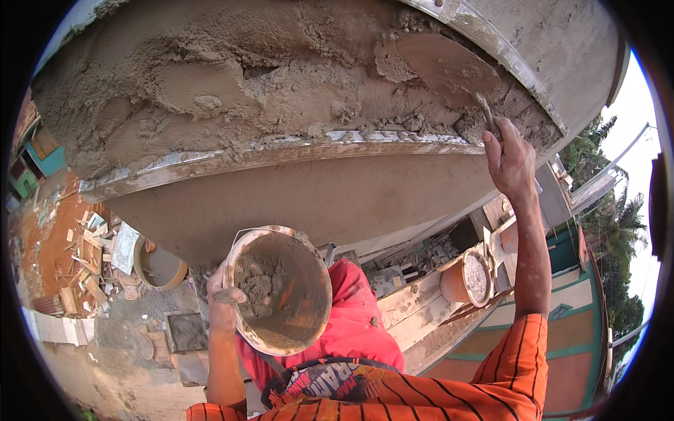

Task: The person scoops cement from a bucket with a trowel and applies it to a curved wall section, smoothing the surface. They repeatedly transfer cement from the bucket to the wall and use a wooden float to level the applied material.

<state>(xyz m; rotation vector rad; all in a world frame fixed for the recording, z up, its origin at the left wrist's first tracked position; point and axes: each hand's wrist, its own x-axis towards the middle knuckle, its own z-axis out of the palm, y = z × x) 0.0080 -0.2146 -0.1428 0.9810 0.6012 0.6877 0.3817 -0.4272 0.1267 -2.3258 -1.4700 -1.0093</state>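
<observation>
My right hand [511, 158] is closed on the handle of a steel trowel [447, 69], whose broad blade lies against the wet grey mortar [203, 77] spread between two pale straight battens, the lower one [309, 144] along the edge of a plastered ledge. With my left hand [223, 291] I grip the rim of a bucket [295, 309], partly filled with lumpy mortar, held low in front of my body.
A plastered face [295, 193] drops below the batten. Planks [414, 316] at lower right carry a bucket of pale material [456, 284]. Far below lie a large round tub [165, 281], scrap wood [91, 259] and rubble. Trees and painted buildings stand at the right.
</observation>
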